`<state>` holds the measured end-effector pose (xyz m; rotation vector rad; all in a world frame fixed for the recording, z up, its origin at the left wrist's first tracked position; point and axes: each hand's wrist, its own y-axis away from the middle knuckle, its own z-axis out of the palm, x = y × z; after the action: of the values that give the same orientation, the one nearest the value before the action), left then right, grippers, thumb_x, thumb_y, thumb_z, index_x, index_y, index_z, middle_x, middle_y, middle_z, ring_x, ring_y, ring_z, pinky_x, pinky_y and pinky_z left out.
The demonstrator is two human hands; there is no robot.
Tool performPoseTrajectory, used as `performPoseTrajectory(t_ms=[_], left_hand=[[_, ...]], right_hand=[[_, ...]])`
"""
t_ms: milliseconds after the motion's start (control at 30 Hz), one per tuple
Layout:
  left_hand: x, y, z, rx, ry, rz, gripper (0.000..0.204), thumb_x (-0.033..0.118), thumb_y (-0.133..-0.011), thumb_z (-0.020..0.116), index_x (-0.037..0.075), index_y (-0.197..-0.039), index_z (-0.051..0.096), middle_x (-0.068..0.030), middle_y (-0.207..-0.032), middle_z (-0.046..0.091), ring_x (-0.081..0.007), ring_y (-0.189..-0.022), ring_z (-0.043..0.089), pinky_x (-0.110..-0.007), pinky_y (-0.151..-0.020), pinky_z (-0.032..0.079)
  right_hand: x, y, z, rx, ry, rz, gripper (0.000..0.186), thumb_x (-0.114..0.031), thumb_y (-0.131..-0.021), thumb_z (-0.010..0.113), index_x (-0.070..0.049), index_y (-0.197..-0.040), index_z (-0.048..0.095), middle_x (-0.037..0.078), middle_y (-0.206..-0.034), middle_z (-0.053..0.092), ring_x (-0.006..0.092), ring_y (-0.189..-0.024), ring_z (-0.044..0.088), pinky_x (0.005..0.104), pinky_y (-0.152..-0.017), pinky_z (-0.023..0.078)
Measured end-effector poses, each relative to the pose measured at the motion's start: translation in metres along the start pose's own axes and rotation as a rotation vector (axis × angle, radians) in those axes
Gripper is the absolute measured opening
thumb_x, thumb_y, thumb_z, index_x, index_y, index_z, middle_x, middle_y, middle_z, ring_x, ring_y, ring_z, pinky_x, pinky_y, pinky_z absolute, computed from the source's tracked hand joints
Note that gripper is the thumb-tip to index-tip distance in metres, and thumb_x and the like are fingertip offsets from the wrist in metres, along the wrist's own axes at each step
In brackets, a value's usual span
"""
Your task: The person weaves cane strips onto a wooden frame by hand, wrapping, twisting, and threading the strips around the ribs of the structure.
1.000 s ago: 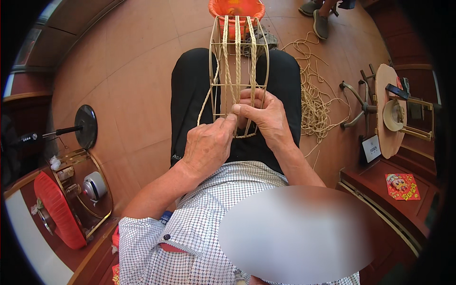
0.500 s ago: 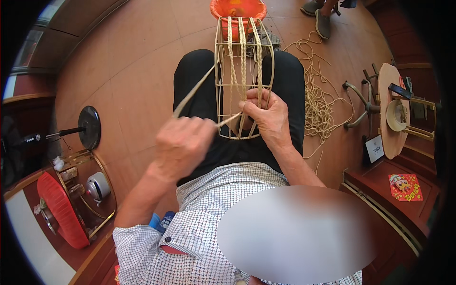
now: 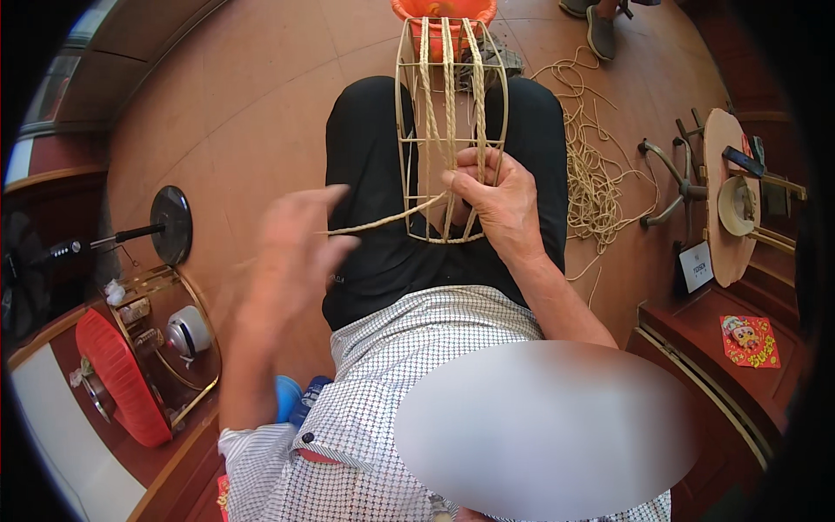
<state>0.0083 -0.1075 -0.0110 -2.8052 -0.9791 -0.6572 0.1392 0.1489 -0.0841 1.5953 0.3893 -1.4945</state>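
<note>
A long curved frame of thin tan rods [image 3: 400, 104], strung lengthwise with braided tan cords [image 3: 449, 96], rests between my knees. My right hand [image 3: 491, 200] grips the middle cords near the frame's lower part, thumb pinching where a loose strand [image 3: 391, 217] comes off to the left. My left hand [image 3: 296, 244] is motion-blurred to the left of the frame, fingers apart near that strand; the strand's far end is hard to make out behind it.
A tangled cord pile [image 3: 600, 200] lies right of my legs. An orange basin [image 3: 435, 10] stands ahead, another person's shoe [image 3: 600, 35] beside it at right. A round board [image 3: 722, 257] on a metal base stands right; a black stand base [image 3: 171, 226] and red-cushioned stool [image 3: 117, 374] stand left.
My left hand has moved from the cords out to the left, drawing the strand away from the frame's side, and its fingers have spread. My right hand still grips the cords.
</note>
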Motion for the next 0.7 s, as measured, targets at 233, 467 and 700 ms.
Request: performPoseTrajectory(t_ms=[233,467,700], left_hand=[[0.059,-0.018,0.101,0.194,0.414,-0.037,0.024,0.009,-0.099,0.080,0.003,-0.120,0.071,-0.0153,-0.101,0.077,-0.0335,-0.084,0.076,-0.042,-0.073,0.060],[0.062,-0.003,0.106,0.305,0.267,0.152,0.012,0.003,-0.100,0.076,0.004,-0.110,0.069,-0.0146,-0.083,0.072,-0.0334,-0.069,0.073,-0.040,-0.060,0.054],[0.069,0.002,0.096,0.338,0.294,0.192,0.017,-0.003,-0.096,0.076,0.003,-0.110,0.071,-0.0141,-0.079,0.071,-0.0320,-0.063,0.070,-0.039,-0.058,0.053]], right_hand=[[-0.005,0.002,0.002,-0.001,0.047,0.001,0.033,-0.015,-0.092,0.089,0.002,-0.115,0.073,0.004,-0.098,0.079,0.0079,-0.089,0.074,0.0249,-0.084,0.061],[0.001,0.004,-0.006,-0.031,0.149,-0.080,0.039,-0.037,-0.106,0.079,0.001,-0.108,0.074,0.005,-0.092,0.078,0.0069,-0.079,0.066,0.0264,-0.072,0.055],[0.001,-0.001,-0.007,-0.001,0.137,-0.189,0.077,-0.070,-0.114,0.048,-0.002,-0.088,0.075,0.006,-0.085,0.076,0.0102,-0.071,0.061,0.0281,-0.066,0.050]])
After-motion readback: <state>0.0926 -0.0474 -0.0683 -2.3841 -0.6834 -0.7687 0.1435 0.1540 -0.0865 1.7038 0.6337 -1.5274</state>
